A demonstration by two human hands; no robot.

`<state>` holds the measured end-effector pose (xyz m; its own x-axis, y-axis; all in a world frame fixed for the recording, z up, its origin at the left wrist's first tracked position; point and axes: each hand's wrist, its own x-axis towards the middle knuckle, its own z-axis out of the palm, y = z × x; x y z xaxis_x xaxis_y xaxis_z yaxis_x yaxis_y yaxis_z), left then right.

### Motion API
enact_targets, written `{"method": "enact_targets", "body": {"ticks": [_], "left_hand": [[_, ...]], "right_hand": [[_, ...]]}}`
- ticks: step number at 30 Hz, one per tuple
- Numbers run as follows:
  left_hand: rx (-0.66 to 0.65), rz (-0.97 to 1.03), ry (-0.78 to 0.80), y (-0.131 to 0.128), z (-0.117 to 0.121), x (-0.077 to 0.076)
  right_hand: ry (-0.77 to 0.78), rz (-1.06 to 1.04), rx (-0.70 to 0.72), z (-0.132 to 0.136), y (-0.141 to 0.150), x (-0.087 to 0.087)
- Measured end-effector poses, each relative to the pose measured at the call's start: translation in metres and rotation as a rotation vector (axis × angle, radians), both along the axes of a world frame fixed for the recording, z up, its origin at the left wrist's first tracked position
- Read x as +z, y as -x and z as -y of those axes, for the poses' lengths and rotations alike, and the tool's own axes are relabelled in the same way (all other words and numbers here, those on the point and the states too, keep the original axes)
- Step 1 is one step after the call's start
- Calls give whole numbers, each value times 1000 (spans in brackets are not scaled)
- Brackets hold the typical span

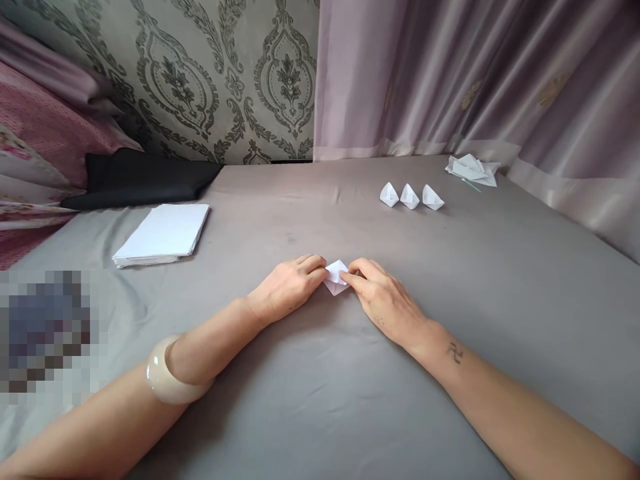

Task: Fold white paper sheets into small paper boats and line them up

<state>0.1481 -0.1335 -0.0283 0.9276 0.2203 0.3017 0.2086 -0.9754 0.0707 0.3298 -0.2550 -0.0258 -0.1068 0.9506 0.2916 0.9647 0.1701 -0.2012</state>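
A small folded piece of white paper (337, 283), diamond-shaped with crease lines, lies between my two hands in the middle of the grey cloth surface. My left hand (295, 283) pinches its left corner, fingers curled together. From the other side, my right hand (383, 293) grips the right part, with a fingertip pressing on its upper face. The fingertips partly hide both side corners. Farther back on the right stand three folded white paper shapes (409, 197) in a row, each pointed at the top.
A stack of white paper sheets (163, 233) lies at the left, before a folded black cloth (145, 179). Crumpled white paper (473, 169) and a thin greenish stick (471, 186) are at the back right by the curtain (415, 80). A blurred-out object (45, 327) sits at the left edge.
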Motion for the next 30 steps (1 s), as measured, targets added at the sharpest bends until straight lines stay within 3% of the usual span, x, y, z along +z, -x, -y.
{"method": "enact_targets", "body": {"ticks": [7, 19, 25, 30], "left_hand": [[-53, -157, -109, -1, 3, 12], [-64, -278, 17, 12, 9, 26], [-34, -310, 29, 14, 13, 32], [8, -308, 24, 12, 21, 31]], "right_hand": [[24, 38, 43, 2, -5, 2], [111, 172, -15, 14, 1, 22], [90, 270, 4, 20, 17, 21], [97, 205, -6, 19, 16, 19]]}}
